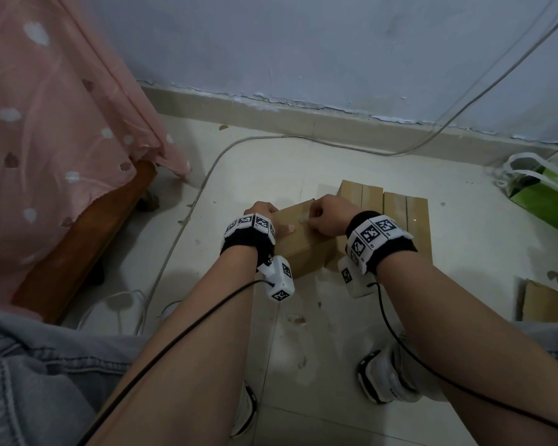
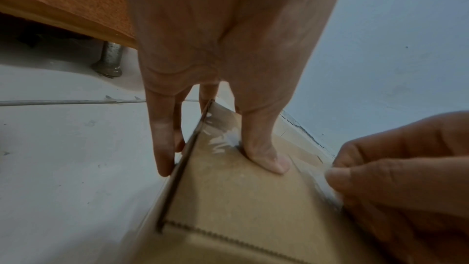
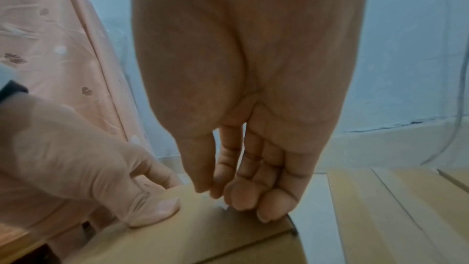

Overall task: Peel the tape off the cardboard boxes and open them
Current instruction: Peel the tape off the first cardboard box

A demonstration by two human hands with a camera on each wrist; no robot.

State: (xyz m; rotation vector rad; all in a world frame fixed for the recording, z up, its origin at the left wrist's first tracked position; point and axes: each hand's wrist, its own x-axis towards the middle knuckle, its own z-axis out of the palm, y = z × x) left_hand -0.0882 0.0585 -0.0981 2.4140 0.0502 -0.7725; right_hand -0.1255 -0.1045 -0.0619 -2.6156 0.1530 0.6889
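While the pink flowered bedcloth (image 1: 55, 130) hangs over the wooden bed frame (image 1: 87, 239) at far left, bare pale floor tile (image 1: 232, 175) lies between it and the small brown cardboard box (image 1: 298, 249). The left hand (image 1: 261, 210) grips the box's left edge, thumb flat on top. The right hand (image 1: 331, 217) pinches clear tape (image 2: 321, 176) on the lid. Just right, more brown cardboard boxes (image 1: 397, 207) crowd close.

Box (image 1: 303, 243) on floor (image 1: 464, 252), 4 boxes (image 1: 384, 204) just behind, bag (image 1: 548, 194) right.
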